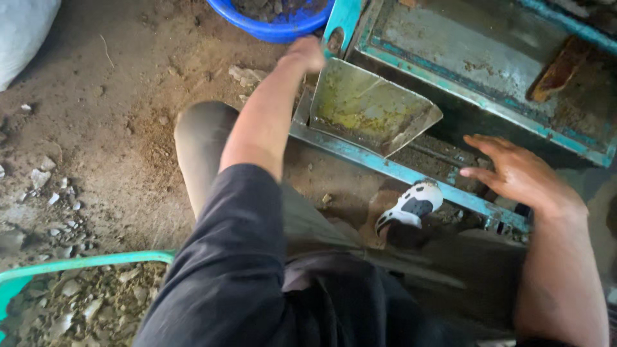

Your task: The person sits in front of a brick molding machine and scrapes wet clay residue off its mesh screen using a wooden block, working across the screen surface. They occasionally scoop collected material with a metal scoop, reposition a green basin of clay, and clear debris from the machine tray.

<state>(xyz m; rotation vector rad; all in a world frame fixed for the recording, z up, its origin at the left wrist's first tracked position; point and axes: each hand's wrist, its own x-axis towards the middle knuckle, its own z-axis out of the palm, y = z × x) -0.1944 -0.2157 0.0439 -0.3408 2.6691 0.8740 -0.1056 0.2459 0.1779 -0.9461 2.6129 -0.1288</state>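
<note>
Step in hand: L hand (307, 53) grips top edge of metal chute (369, 106); R hand (520, 173) open, empty, resting near teal frame (411, 173). Next, likely: steady chute w/ both hands.

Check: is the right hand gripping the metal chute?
No, the right hand lies open and flat by the teal frame, apart from the metal chute.
</note>
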